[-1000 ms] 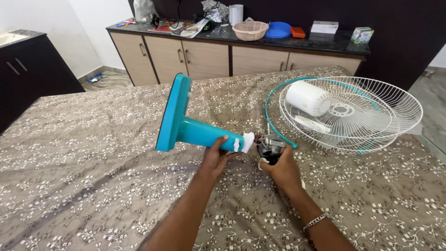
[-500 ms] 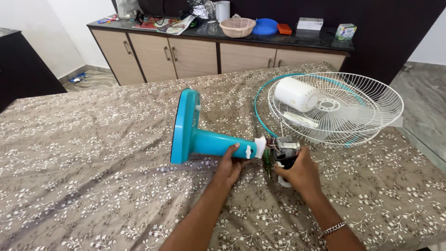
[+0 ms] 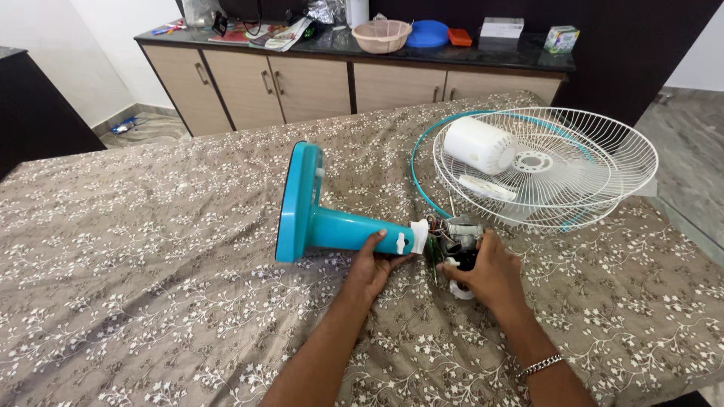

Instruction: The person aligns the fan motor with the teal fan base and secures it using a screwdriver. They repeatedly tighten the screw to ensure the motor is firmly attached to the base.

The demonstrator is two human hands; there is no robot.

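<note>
A person's two bare hands work on a taken-apart fan lying on a table (image 3: pixel 151 301) covered with a brown cloth printed with small white flowers.

The left hand (image 3: pixel 373 267) is curled around the narrow end of a turquoise fan stand (image 3: pixel 332 226), fingers wrapped underneath and thumb on top. The stand lies on its side, its flat round base on edge and pointing away from the hand, its neck ending in a white collar just beside the thumb.

The right hand (image 3: pixel 490 273), with a metal bracelet (image 3: pixel 540 366) on the wrist, is closed around a bare fan motor (image 3: pixel 458 235). The motor sits just right of the stand's white collar, with thin wires and a green edge showing between the two. Whether motor and stand are joined cannot be made out. A white part pokes out under this hand.

Beyond the motor, farther from the person, a white wire fan guard (image 3: pixel 588 162) lies flat with a turquoise rim. A white motor cover (image 3: pixel 480 145) rests inside the guard at its near-left side.

Behind the table stands a long wooden cabinet (image 3: pixel 317 83) with a dark top. On it sit a beige basket (image 3: pixel 381 35), a blue plate (image 3: pixel 427 33) just beside the basket, small boxes and papers.
</note>
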